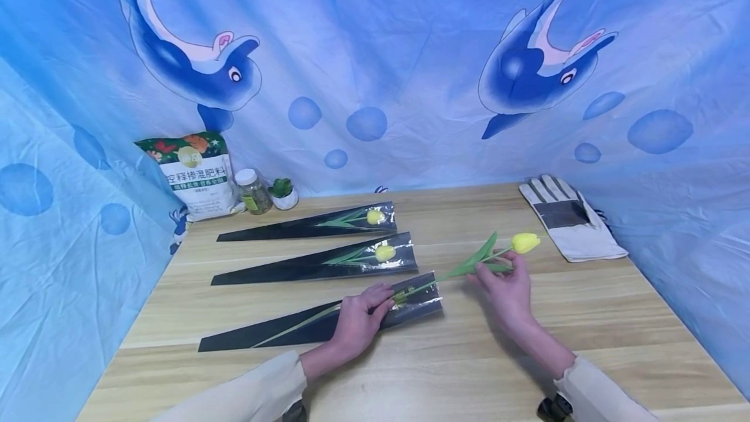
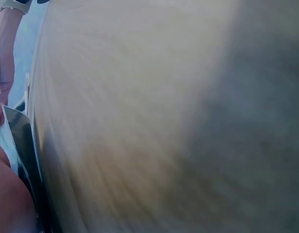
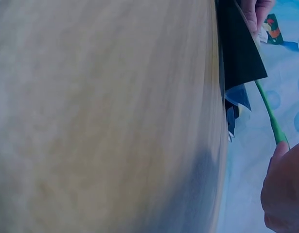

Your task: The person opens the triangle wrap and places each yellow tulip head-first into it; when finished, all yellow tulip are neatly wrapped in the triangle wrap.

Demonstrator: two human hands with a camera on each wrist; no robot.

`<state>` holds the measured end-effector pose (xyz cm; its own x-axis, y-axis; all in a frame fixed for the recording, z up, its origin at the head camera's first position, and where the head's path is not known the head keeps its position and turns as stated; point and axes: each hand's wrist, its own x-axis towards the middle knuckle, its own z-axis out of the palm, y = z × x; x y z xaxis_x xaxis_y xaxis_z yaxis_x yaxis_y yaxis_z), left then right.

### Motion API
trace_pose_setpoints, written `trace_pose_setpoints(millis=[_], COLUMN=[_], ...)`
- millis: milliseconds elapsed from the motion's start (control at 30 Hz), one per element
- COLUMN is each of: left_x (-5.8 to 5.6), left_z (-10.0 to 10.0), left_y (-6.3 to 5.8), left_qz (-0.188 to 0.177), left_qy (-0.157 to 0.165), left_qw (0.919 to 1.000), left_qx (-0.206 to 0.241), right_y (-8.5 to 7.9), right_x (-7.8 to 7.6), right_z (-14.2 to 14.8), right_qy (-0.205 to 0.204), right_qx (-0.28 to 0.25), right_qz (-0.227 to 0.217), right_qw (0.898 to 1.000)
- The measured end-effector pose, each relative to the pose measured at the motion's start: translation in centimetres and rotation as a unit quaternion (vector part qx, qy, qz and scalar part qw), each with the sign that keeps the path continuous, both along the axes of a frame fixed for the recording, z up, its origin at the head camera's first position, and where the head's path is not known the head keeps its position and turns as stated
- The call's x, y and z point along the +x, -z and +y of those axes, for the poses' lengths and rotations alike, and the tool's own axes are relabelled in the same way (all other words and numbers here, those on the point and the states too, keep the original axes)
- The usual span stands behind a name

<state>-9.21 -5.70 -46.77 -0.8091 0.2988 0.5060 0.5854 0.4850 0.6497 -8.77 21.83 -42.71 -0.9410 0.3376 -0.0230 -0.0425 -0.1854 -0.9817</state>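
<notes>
In the head view my right hand [image 1: 508,288] pinches a yellow artificial tulip [image 1: 525,243] by its stem and green leaves, just below the bloom. The long stem runs left along the nearest black flower sleeve [image 1: 418,310], which has a clear upper face; it appears to lie inside. My left hand [image 1: 357,324] holds that sleeve near its wide end, thumb and fingers close together over the stem. From the right wrist view, the green stem [image 3: 270,114] spans the gap between the right hand [image 3: 285,189] and the sleeve's raised edge [image 3: 244,58].
Two more black sleeves, a middle one [image 1: 258,273] and a far one [image 1: 263,232], each hold a yellow tulip. Behind stand a fertilizer bag [image 1: 199,181], a lidded jar [image 1: 253,193] and a small potted plant [image 1: 284,195]. White work gloves [image 1: 577,220] lie at right.
</notes>
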Motion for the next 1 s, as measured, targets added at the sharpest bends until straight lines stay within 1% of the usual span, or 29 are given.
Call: trace_pose_setpoints(millis=[133,400,667,833,1000], left_x=[-0.01,-0.16,-0.37,-0.34,-0.29], left_z=[0.13,0.53,0.88,0.92,0.89], left_y=[-0.17,-0.06,-0.19,-0.24,-0.42], left_qz=[-0.008,-0.011,-0.013,-0.025,-0.031], left_qy=[0.001,0.000,-0.025,-0.025,-0.026], left_qw=[0.9999,0.9998,0.9992,0.9987,0.9981], left_qx=[0.007,0.018,0.027,0.036,0.046], right_y=[0.15,0.32,0.68,0.78,0.74], right_x=[0.07,0.17,0.28,0.40,0.51], right_z=[-0.15,-0.70,-0.82,-0.91,-0.99], right_qy=[-0.017,-0.037,-0.059,-0.078,-0.085], right_qx=[0.026,0.035,0.027,0.024,-0.005], right_qz=[-0.022,-0.035,-0.037,-0.034,-0.045], right_qw=[0.999,0.998,0.997,0.996,0.995])
